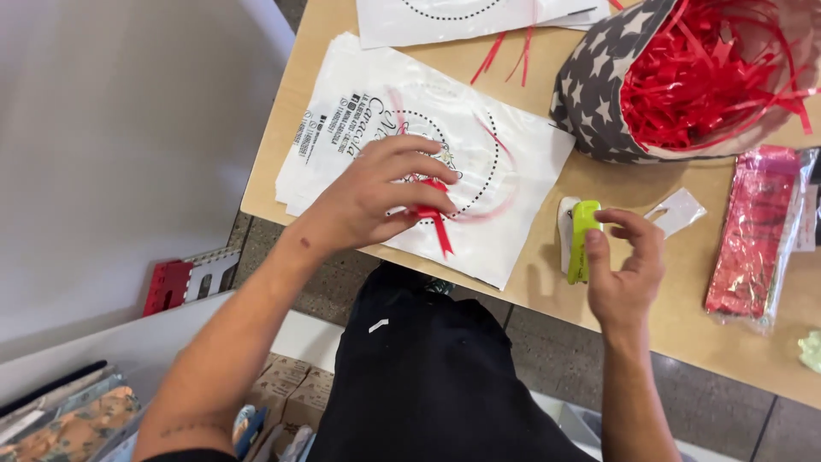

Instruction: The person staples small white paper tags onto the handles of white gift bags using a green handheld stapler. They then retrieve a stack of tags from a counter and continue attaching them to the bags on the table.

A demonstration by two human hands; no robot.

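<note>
Left hand (385,192) pinches a red ribbon strip (434,216).

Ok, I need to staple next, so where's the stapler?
The green stapler lies on the table's near right, at the right hand, beside the white bag.

star-print basket (594,94) of red shred (710,68) | red foil packet (753,231) | folded red stool (168,285)

A light wooden table (650,329) carries white plastic bags (359,94) upper centre, a green stapler (583,239), a starred basket (594,94), and perhaps wrapped red foil (753,235) at right.
</note>
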